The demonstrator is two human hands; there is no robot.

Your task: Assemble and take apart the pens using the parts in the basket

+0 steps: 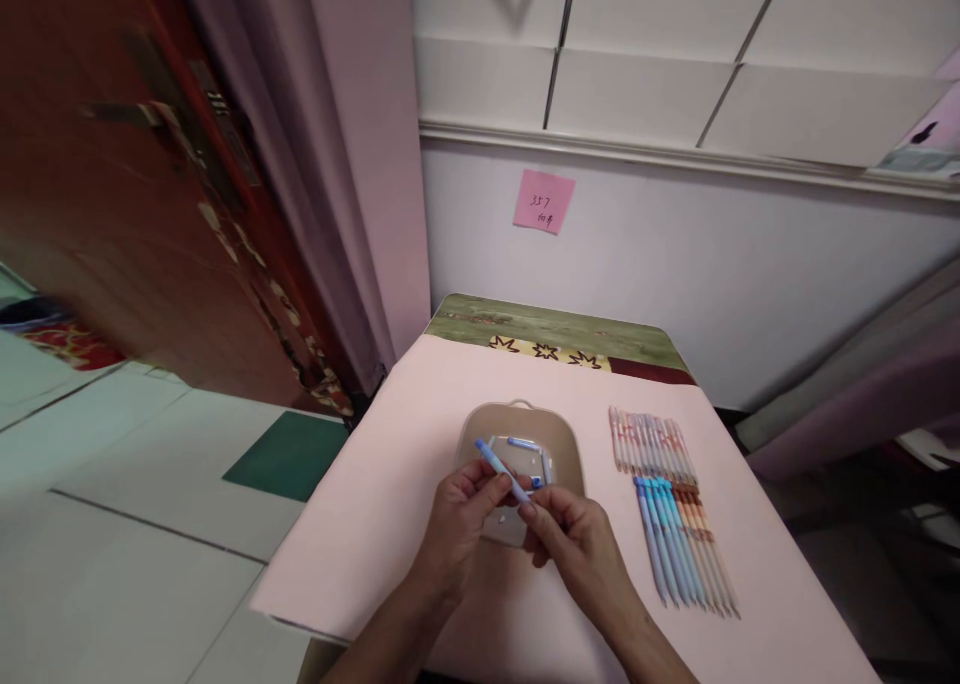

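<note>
Already in rows: pens (pixel 675 544)
Grip: left hand (pixel 457 512), right hand (pixel 585 544) pinching one blue pen (pixel 491 458)
Loose: pieces (pixel 523 444) in bin (pixel 568 454)

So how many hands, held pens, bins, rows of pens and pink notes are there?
Hands: 2 (left hand, right hand)
Held pen: 1
Bin: 1
Rows of pens: 2 (back row, front row)
Pink note: 1
Total: 7

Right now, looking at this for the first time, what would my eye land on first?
Probably the two neat rows of pens at the right of the pink table cover. Next, the blue pen-like piece between the left hand and right hand, over a beige bin. Then the pink note on the wall.
</note>
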